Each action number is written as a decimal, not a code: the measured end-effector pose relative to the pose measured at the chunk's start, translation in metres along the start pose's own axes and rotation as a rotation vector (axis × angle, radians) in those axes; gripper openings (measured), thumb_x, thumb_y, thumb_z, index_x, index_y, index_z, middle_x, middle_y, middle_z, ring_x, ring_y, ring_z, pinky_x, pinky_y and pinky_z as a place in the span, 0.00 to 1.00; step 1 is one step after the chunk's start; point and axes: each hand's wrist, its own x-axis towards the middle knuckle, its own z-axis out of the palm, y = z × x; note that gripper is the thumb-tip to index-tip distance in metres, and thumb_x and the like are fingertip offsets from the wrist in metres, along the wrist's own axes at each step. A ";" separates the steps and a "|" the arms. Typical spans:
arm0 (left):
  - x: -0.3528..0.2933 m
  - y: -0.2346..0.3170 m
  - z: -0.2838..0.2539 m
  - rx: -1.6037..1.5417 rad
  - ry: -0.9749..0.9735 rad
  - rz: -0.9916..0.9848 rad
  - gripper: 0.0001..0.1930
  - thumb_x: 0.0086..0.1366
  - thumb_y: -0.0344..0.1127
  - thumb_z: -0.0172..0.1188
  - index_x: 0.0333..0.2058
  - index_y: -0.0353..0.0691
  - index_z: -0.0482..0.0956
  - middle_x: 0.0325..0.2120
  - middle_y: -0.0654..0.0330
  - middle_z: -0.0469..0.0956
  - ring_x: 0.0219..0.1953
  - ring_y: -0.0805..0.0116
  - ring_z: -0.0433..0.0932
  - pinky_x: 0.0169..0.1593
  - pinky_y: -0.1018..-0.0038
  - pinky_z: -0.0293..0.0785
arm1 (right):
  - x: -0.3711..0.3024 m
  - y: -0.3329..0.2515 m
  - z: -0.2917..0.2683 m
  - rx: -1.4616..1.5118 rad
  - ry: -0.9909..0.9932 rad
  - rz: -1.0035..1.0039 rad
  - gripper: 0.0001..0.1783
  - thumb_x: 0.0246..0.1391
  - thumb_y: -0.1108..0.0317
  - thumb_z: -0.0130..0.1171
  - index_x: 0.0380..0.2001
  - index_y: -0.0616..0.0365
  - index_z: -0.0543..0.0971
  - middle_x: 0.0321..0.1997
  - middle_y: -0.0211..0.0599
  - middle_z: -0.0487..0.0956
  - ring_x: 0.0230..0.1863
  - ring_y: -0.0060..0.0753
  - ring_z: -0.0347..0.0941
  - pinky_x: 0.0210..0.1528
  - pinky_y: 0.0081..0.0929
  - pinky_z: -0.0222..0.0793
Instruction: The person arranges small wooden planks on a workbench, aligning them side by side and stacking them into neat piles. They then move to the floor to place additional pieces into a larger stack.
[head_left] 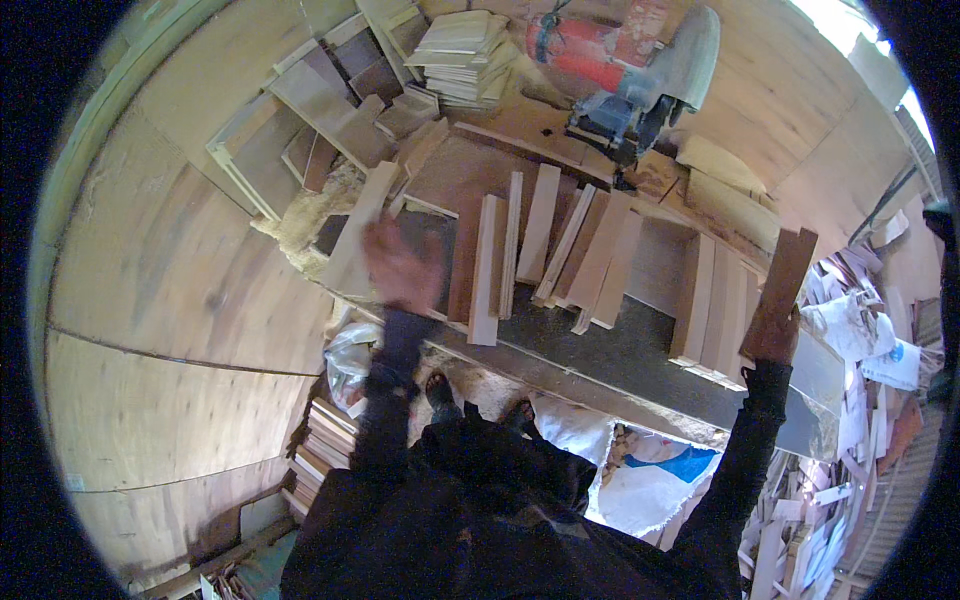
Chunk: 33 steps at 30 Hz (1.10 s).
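Two hands, one long surface (640,350), several lots of cut wood.

Right hand (772,345): grasping one brown board (784,280) near its lower end; the board extends from the hand toward the far side, its long axis leaning slightly rightward; the right hand is the near one, the left lying well apart across the surface.

Row of pale boards (712,310): just left of the right hand and held board; laid side by side, long axes roughly parallel to the held piece; near ends toward the front edge.

Left hand (405,262): blurred, at the surface's left part, beside a pale plank (358,238) that slants up and rightward; fingers indistinct, so whether it holds anything cannot be told.

Middle lot of planks (605,250): between the two hands, loosely fanned, some overlapping; mostly running from far side to near.

Edges and room: dark open patch between middle lot and pale row, continuing as a strip along the front edge; red power saw (640,70) bounds the far side; scrap heap (850,420) lies beyond the right end; plywood wall (180,260) stands to the left.
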 end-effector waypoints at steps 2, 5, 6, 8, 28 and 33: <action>0.020 -0.072 -0.002 0.480 -0.058 -0.057 0.39 0.51 0.51 0.60 0.58 0.39 0.58 0.53 0.41 0.63 0.57 0.42 0.60 0.59 0.53 0.56 | -0.013 -0.007 0.035 0.203 -0.149 0.026 0.23 0.58 0.64 0.48 0.57 0.53 0.62 0.50 0.39 0.71 0.50 0.38 0.65 0.55 0.36 0.62; 0.030 -0.132 0.006 0.341 -0.320 -0.081 0.40 0.49 0.47 0.62 0.59 0.40 0.57 0.51 0.41 0.66 0.53 0.42 0.66 0.55 0.52 0.62 | -0.050 -0.007 0.116 0.180 -0.379 -0.082 0.24 0.60 0.65 0.46 0.60 0.50 0.60 0.53 0.39 0.70 0.52 0.39 0.66 0.56 0.37 0.63; 0.033 -0.139 0.009 0.197 -0.473 -0.121 0.40 0.48 0.46 0.62 0.59 0.40 0.57 0.50 0.41 0.67 0.51 0.42 0.68 0.53 0.52 0.64 | -0.066 -0.004 0.147 0.216 -0.500 -0.128 0.26 0.59 0.67 0.48 0.60 0.51 0.59 0.52 0.41 0.71 0.49 0.38 0.68 0.51 0.35 0.67; 0.033 -0.137 0.011 0.173 -0.533 -0.086 0.40 0.47 0.42 0.63 0.59 0.41 0.56 0.49 0.41 0.68 0.47 0.42 0.71 0.49 0.51 0.68 | -0.093 0.013 0.216 -0.055 -0.289 -0.253 0.23 0.59 0.63 0.46 0.58 0.50 0.63 0.53 0.43 0.71 0.49 0.44 0.70 0.47 0.41 0.70; -0.002 0.036 0.030 -0.616 -0.826 -0.142 0.47 0.52 0.63 0.59 0.62 0.38 0.53 0.59 0.45 0.59 0.60 0.51 0.61 0.61 0.65 0.57 | 0.006 0.183 0.258 -0.210 -0.488 -0.050 0.29 0.55 0.46 0.52 0.50 0.58 0.68 0.47 0.39 0.75 0.46 0.37 0.69 0.58 0.34 0.57; -0.020 0.059 0.052 -0.685 -0.630 -0.017 0.46 0.52 0.64 0.57 0.61 0.37 0.55 0.59 0.45 0.60 0.61 0.52 0.60 0.63 0.67 0.54 | 0.034 0.217 0.223 0.067 -0.801 0.413 0.24 0.58 0.53 0.50 0.53 0.57 0.65 0.45 0.35 0.73 0.53 0.35 0.63 0.59 0.39 0.55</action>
